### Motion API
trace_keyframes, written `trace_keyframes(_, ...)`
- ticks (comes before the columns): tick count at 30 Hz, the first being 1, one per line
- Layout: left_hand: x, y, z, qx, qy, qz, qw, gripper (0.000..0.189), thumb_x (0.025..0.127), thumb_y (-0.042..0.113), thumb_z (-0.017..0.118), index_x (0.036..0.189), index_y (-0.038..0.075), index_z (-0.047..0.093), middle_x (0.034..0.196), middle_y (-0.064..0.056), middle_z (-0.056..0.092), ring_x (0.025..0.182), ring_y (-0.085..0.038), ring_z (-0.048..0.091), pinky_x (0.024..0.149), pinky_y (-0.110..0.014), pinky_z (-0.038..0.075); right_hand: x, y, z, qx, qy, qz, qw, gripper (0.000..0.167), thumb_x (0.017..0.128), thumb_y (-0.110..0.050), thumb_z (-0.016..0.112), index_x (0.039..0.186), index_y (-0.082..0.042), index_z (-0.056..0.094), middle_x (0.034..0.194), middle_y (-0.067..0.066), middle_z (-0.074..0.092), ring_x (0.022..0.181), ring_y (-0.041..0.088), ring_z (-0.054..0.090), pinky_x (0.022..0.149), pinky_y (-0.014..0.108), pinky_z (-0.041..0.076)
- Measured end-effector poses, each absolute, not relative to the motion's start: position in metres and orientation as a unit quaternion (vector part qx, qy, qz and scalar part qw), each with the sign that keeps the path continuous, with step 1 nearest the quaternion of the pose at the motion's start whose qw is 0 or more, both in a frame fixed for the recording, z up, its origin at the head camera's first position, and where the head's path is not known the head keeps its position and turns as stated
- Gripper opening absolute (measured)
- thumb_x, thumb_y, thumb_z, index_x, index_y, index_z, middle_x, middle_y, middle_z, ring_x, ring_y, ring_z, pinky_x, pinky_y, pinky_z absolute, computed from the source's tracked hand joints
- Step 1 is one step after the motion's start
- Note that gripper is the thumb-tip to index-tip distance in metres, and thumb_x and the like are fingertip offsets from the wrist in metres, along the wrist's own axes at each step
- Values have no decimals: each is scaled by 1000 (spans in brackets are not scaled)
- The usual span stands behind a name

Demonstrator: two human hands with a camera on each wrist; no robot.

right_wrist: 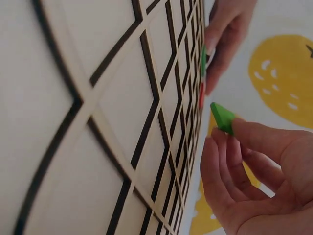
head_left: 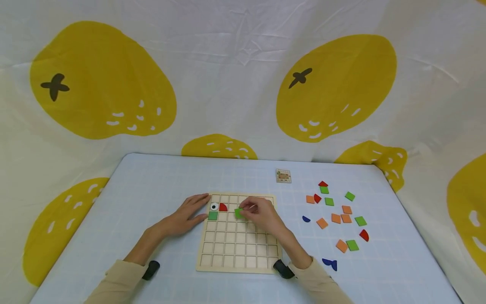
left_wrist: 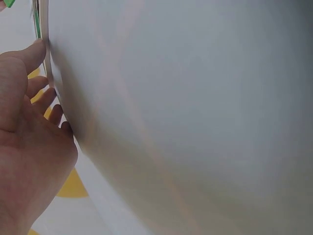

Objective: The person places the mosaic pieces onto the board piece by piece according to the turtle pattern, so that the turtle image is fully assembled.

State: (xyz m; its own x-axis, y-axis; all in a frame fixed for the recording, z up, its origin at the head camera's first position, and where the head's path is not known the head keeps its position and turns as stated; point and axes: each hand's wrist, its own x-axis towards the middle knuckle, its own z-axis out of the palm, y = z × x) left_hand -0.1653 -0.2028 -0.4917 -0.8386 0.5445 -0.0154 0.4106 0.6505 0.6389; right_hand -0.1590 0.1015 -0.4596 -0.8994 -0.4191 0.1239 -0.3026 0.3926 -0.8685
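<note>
A wooden grid board [head_left: 224, 261] lies on the table. Its upper left cells hold a white tile with a black eye dot [head_left: 214, 206], a red quarter-circle tile [head_left: 223, 207] and a green square tile [head_left: 213, 215]. My right hand [head_left: 262, 214] pinches another green tile [right_wrist: 223, 117] between thumb and fingers, over the upper part of the grid. In the right wrist view this tile is raised off the board. My left hand [head_left: 183, 216] rests at the board's left edge, fingers extended, thumb and fingertips along the rim [left_wrist: 45, 29].
Right of the board lie scattered tiles: several orange squares [head_left: 336, 218], several green ones [head_left: 329, 202], red quarter-circles [head_left: 364, 235] and dark blue pieces [head_left: 329, 264]. A small picture card [head_left: 283, 176] lies behind the board. A fruit-patterned cloth [head_left: 228, 84] hangs behind the table.
</note>
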Motion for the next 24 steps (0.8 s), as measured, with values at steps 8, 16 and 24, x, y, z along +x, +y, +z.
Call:
trace_keyframes(8, -165, -203, -490, 260, 903, 323, 108, 65, 106, 26, 59, 160, 3, 32, 166, -17, 29, 151, -42, 21, 118, -64, 25, -161, 82, -460, -211, 833, -505, 83, 10, 95, -6, 73, 102, 0, 74, 92, 7, 72, 82, 17, 68, 74, 25, 55)
trace_keyframes(16, -166, -202, -491, 263, 902, 325, 106, 65, 106, 25, 60, 160, 3, 33, 165, -17, 29, 151, -42, 22, 118, -64, 25, -164, 67, -465, -211, 842, -489, 89, 10, 93, -8, 75, 99, 0, 75, 85, 5, 71, 73, 12, 65, 66, 24, 52)
trace_keyframes(24, -164, -202, -490, 258, 903, 328, 105, 64, 106, 25, 60, 160, 3, 33, 165, -17, 30, 151, -42, 22, 118, -64, 25, -169, 57, -464, -201, 852, -474, 94, 5, 90, -4, 77, 90, 1, 75, 78, 3, 69, 65, 7, 59, 61, 22, 51)
